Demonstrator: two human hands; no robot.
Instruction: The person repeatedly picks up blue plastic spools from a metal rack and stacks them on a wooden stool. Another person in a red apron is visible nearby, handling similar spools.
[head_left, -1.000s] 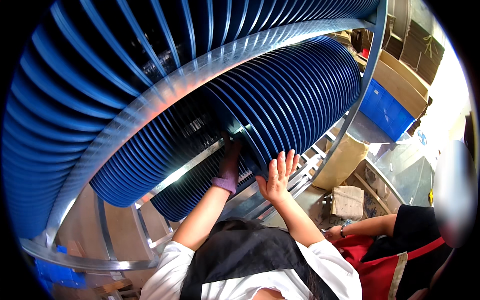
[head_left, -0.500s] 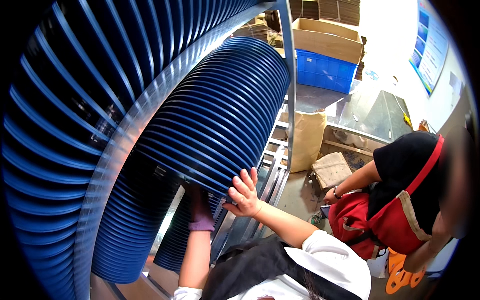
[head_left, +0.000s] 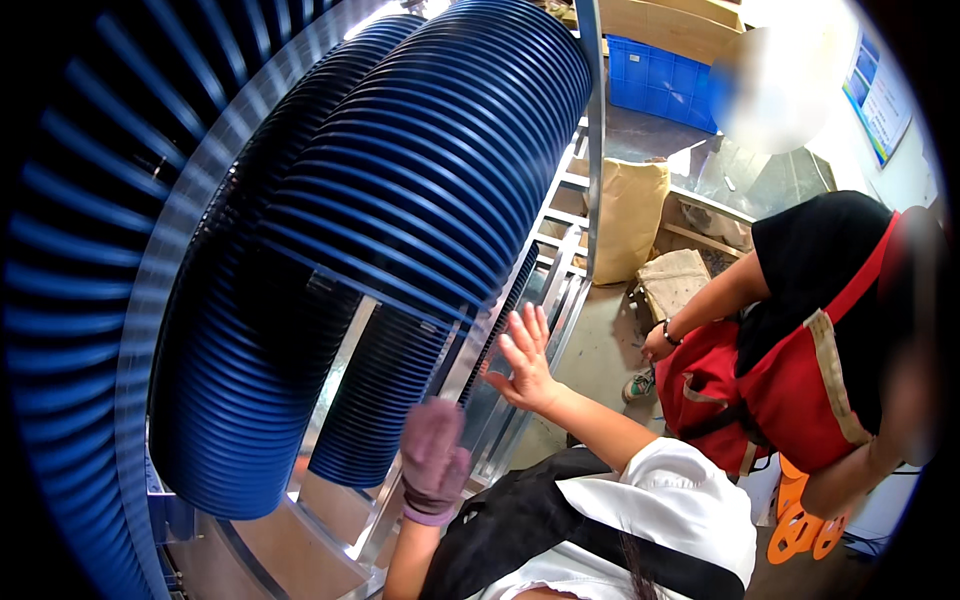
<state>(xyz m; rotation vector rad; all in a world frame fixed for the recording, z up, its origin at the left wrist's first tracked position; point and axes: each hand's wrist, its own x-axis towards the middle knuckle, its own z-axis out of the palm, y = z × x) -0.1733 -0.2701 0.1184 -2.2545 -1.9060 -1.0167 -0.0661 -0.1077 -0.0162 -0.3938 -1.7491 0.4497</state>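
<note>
A thick blue ribbed roll (head_left: 430, 160), its ridges dark between shiny blue edges, lies aslant in a metal frame. My right hand (head_left: 523, 360) is bare, fingers spread, beside the roll's lower right end; I cannot tell whether it touches. My left hand (head_left: 432, 455) wears a purple glove, slightly blurred, its fingers stretched out and holding nothing. It is below the roll, near a metal rail (head_left: 375, 525). A second ribbed roll (head_left: 235, 440) and a smaller ribbed roll (head_left: 385, 390) sit lower in the frame.
A large ribbed blue ring (head_left: 70, 330) with a pale rim curves along the left. On the right stands a person in a red apron (head_left: 790, 400), one arm reaching down. A brown paper sack (head_left: 630, 220), a cardboard bundle (head_left: 672, 285) and a blue crate (head_left: 660, 80) are behind.
My left hand has come out from under the roll's lower end, back toward me. My right hand has come off the roll's edge. The view has shifted, and the rolls appear higher.
</note>
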